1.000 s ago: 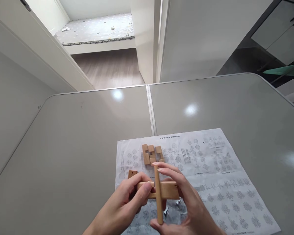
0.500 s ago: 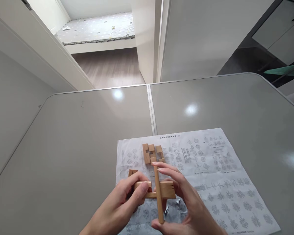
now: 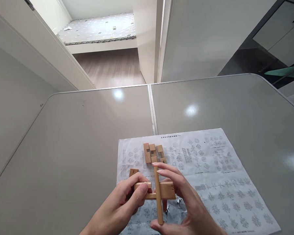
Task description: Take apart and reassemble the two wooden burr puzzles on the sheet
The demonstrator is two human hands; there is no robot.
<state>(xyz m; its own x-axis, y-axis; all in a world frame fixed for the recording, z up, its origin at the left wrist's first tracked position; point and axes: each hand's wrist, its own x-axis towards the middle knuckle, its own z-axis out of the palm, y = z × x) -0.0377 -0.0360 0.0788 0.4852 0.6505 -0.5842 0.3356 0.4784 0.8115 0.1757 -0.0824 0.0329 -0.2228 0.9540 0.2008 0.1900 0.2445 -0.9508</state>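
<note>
My left hand (image 3: 127,202) pinches a short notched wooden puzzle piece (image 3: 143,185) between thumb and fingers. My right hand (image 3: 183,199) grips a long narrow wooden puzzle piece (image 3: 158,192) by its two ends, thumb below and fingertips above. Behind that long piece runs a wider wooden block (image 3: 168,190) with dark marks at its right end. The pieces cross each other between my hands; whether they interlock I cannot tell. A further block with a dark mark (image 3: 133,171) shows just above my left hand, and its lower part is hidden.
Several notched wooden pieces (image 3: 147,153) lie on a printed diagram sheet (image 3: 225,178) beyond my hands. Crumpled clear plastic (image 3: 173,212) shows beneath my right hand. The grey table (image 3: 93,130) has a metal seam (image 3: 152,107) down its middle.
Both hands keep nearly the same hold on the wooden pieces. The lower end of the long piece has shifted very slightly; the view has moved a little.
</note>
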